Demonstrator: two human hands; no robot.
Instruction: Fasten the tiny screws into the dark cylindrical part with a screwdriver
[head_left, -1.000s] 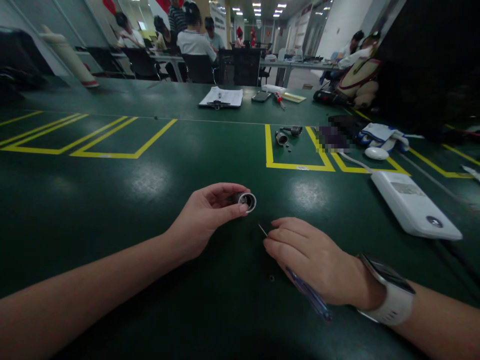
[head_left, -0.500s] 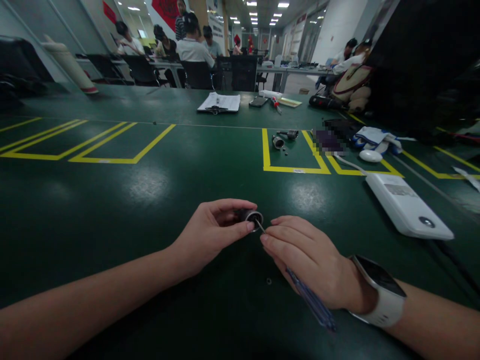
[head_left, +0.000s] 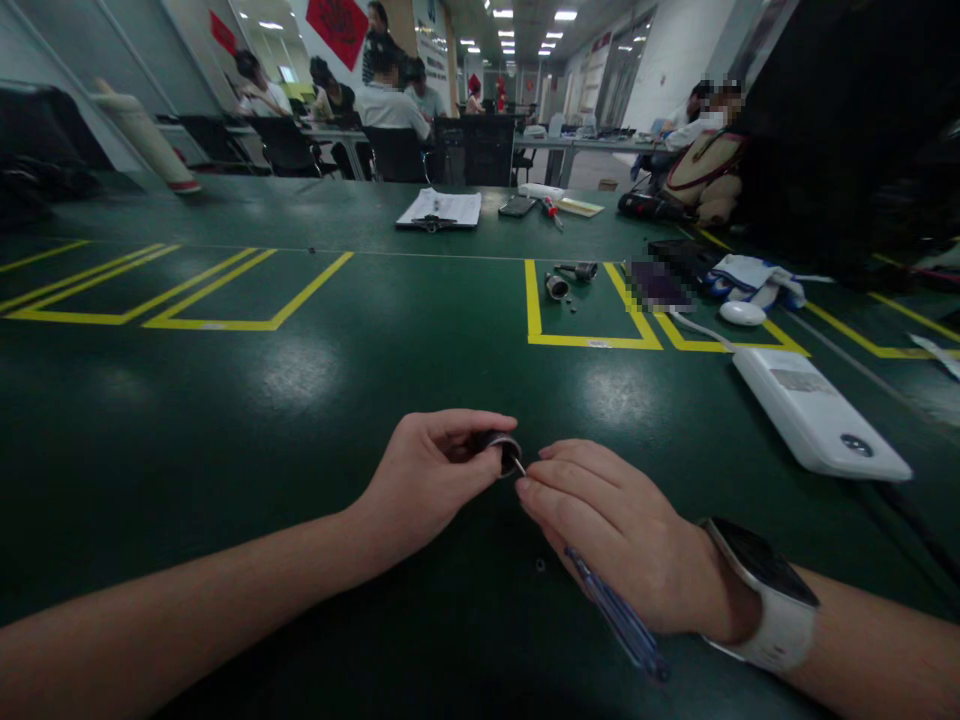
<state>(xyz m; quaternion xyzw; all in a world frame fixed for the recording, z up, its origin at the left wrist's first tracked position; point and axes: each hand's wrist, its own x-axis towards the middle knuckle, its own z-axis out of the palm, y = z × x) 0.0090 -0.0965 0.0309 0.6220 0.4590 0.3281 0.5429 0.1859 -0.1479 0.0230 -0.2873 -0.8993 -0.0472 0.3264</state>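
Observation:
Between thumb and fingers, my left hand (head_left: 431,478) grips a dark, hollow, cup-shaped metal part (head_left: 501,446), its open end turned to the right. My right hand (head_left: 611,525) is closed around a screwdriver with a see-through blue handle (head_left: 621,618) that sticks out below the palm. The thin shaft reaches into the mouth of the metal part; its tip is hidden inside. A small nut-like ring (head_left: 540,565) lies on the green table (head_left: 322,470) below my hands.
Inside a yellow taped box (head_left: 534,310) lie two similar dark metal parts (head_left: 556,287) and some tiny pieces. A white power bank-like device (head_left: 821,410) is at the right. Farther back are a clipboard (head_left: 439,210), a phone (head_left: 517,206) and a cloth (head_left: 754,278). Several people sit beyond.
Both hands have shifted slightly down in the view, and the metal part has tilted a little. The screwdriver stays inserted in it, its handle slightly lower.

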